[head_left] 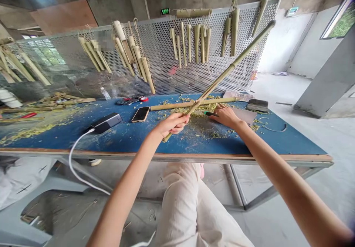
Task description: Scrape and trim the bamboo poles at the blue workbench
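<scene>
My left hand [173,125] grips a long, thin bamboo stick [230,67] near its lower end, and the stick rises diagonally to the upper right. My right hand [224,115] rests low on the blue workbench [124,139], closed around a green-handled tool [209,113]. Most of that tool is hidden by my fingers, so I cannot tell its blade. A longer bamboo pole [191,104] lies across the bench just beyond both hands, and the raised stick crosses over it. Green bamboo shavings [199,127] are scattered beneath my hands.
A phone [140,114] and a black power bank [107,123] with a white cable lie left of my hands. A perforated metal panel [155,29] with hanging bamboo pieces [196,43] stands behind the bench. My legs [188,202] are below its front edge.
</scene>
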Tool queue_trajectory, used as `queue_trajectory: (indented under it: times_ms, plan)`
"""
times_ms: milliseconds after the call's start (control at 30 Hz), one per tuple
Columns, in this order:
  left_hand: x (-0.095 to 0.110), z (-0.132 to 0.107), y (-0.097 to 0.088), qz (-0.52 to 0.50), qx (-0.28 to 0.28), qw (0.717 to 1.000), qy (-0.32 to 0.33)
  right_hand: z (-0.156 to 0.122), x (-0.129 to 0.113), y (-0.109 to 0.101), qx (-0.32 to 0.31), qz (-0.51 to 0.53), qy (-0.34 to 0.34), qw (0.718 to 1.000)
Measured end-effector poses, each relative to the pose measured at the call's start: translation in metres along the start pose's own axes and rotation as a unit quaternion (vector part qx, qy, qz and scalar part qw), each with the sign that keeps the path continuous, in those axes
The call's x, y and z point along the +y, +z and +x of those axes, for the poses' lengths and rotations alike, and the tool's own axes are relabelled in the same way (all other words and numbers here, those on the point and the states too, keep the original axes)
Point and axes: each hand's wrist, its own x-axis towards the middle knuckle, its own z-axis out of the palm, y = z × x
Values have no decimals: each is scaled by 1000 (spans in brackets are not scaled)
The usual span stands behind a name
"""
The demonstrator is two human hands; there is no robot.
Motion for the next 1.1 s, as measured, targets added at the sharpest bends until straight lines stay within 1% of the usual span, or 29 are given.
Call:
queue_trajectory:
  times_ms: [100, 200, 300, 367, 400, 433, 500, 567, 633, 667, 700, 733, 800, 900, 967, 1033, 1100]
  plan:
    - [-7, -11, 12, -47, 4, 999, -4, 1, -6, -4, 14, 20, 69, 997]
    - [-16, -22, 16, -40, 32, 999, -7, 3, -12, -9, 58, 36, 129, 989]
    - [-31, -32, 11, 42, 79, 996, -7, 4, -9, -16, 121, 61, 170, 976]
    - [-42, -37, 4, 148, 118, 982, -15, 2, -1, -22, 143, 72, 205, 966]
    - [-48, -40, -1, 215, 138, 967, -21, 0, 4, -25, 150, 72, 220, 961]
    - [-52, -42, -5, 293, 161, 942, -19, -2, 10, -29, 157, 68, 232, 958]
    - [-56, -47, -13, 451, 185, 873, -15, -8, 21, -38, 165, 66, 239, 954]
    - [-57, -50, -21, 566, 192, 801, -36, -14, 27, -47, 171, 80, 208, 960]
    - [-55, -54, -28, 638, 198, 741, -69, -18, 26, -52, 160, 103, 166, 968]
    - [-54, -56, -32, 661, 200, 719, -83, -19, 24, -54, 146, 105, 158, 971]
    - [-53, -58, -37, 676, 200, 703, -92, -20, 21, -54, 127, 97, 159, 974]
    - [-52, -61, -43, 686, 195, 694, -97, -20, 18, -53, 105, 81, 162, 978]
    - [-54, -69, -57, 698, 174, 688, -95, -20, 12, -47, 60, 50, 154, 985]
    - [-59, -82, -81, 695, 157, 698, -77, -17, 10, -35, 6, 39, 109, 993]
    - [-63, -87, -95, 690, 149, 707, -48, -15, 11, -27, -24, 43, 90, 995]
    - [-63, -90, -103, 689, 138, 712, -13, -12, 11, -22, -46, 51, 83, 994]
    - [-60, -90, -105, 695, 132, 707, 14, -8, 10, -21, -52, 72, 75, 993]
